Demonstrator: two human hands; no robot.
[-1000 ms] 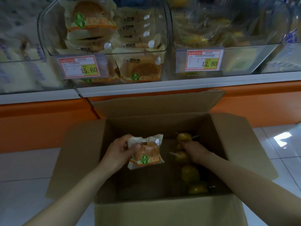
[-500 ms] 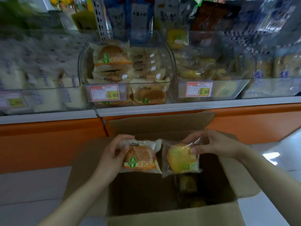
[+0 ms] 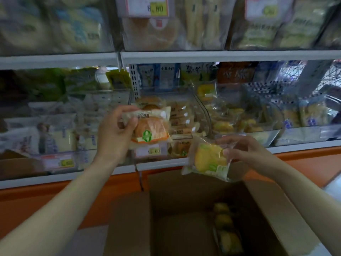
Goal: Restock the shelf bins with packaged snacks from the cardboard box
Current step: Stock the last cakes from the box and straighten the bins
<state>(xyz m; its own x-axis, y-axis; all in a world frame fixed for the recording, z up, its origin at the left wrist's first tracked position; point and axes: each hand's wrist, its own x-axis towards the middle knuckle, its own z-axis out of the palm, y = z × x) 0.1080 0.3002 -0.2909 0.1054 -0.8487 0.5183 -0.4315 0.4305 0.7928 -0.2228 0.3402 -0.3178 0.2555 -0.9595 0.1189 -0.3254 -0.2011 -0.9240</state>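
My left hand (image 3: 114,130) grips a wrapped brown bun packet (image 3: 151,128) with a green logo, held up in front of the clear bin (image 3: 180,115) stacked with the same buns. My right hand (image 3: 239,150) pinches a clear packet with a yellow cake (image 3: 208,159) by its upper edge, just below and in front of the neighbouring bin (image 3: 239,119) of yellow cakes. Below both hands stands the open cardboard box (image 3: 184,218), with several yellow cake packets (image 3: 227,230) lying along its right side.
An orange shelf base (image 3: 55,196) runs behind the box. White shelf rails carry price tags (image 3: 153,150). More bins of packaged snacks sit to the left (image 3: 46,133) and right (image 3: 304,117), with an upper shelf (image 3: 166,24) of bagged goods above.
Both hands have risen out of the box with their packets, up to the level of the shelf bins. The right hand took the yellow cake from the box. The view tilted upward.
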